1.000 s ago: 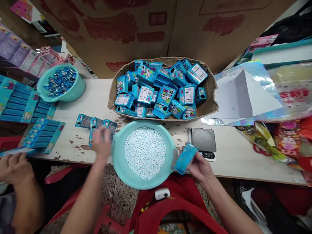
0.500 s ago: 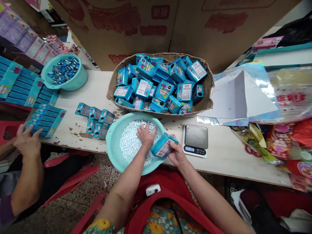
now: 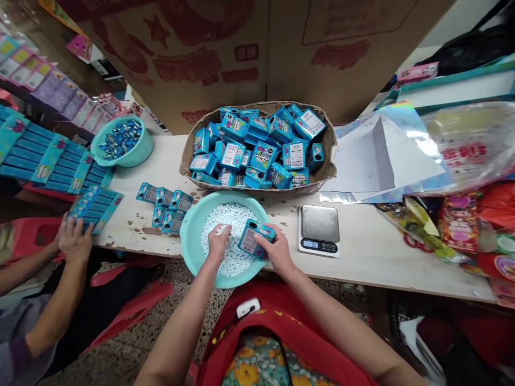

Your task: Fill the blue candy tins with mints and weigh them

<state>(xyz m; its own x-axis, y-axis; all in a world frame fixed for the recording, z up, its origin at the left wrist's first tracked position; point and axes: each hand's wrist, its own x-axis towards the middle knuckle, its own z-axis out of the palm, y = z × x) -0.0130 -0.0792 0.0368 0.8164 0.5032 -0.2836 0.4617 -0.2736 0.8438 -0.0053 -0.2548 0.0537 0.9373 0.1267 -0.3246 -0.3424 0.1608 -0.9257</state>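
Note:
My left hand (image 3: 218, 242) is closed over the turquoise basin (image 3: 192, 257), with some white candies showing at its curled fingers. Loose white candies (image 3: 235, 264) fill the basin's bottom. My right hand (image 3: 278, 251) grips a small blue candy box (image 3: 250, 239), tilted above the basin's right side with its printed panel towards me. A round dark opening shows on the box's end. Right of that hand lies a digital scale (image 3: 319, 224) with nothing on its plate. Several filled-looking blue boxes (image 3: 172, 221) stand grouped left of the basin; their contents are hidden.
A cut-down carton (image 3: 330, 161) full of blue boxes sits behind the basin. At left, a co-worker's hand (image 3: 75, 241) touches a blue display pack (image 3: 105, 206), near a bowl (image 3: 134, 155) of blue-silver pieces. Papers (image 3: 358, 161) and bagged goods (image 3: 458, 225) cover the right side.
My left hand has drawn back left from the candies, its spread fingers now curled round some. The box in my right hand has moved left and turned over the basin. The view has shifted.

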